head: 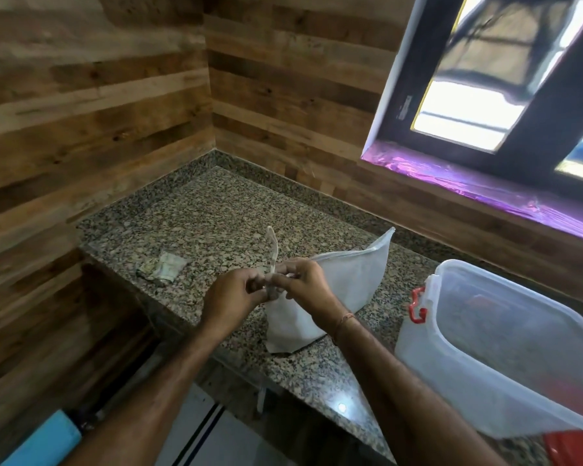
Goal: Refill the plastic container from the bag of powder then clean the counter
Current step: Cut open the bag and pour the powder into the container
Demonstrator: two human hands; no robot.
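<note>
I am pinching the neck of the white powder bag (330, 290) with my left hand (231, 294) and right hand (303, 284), both sets of fingers clamped on its tie strip. I judge I am opening it. Next comes tipping it into the open plastic container (505, 348), just right on the table (216, 213).

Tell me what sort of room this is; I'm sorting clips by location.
Most likely a home kitchen: a granite counter set into a corner of wood-look walls under a window, with a bag and an open plastic container on it.
</note>
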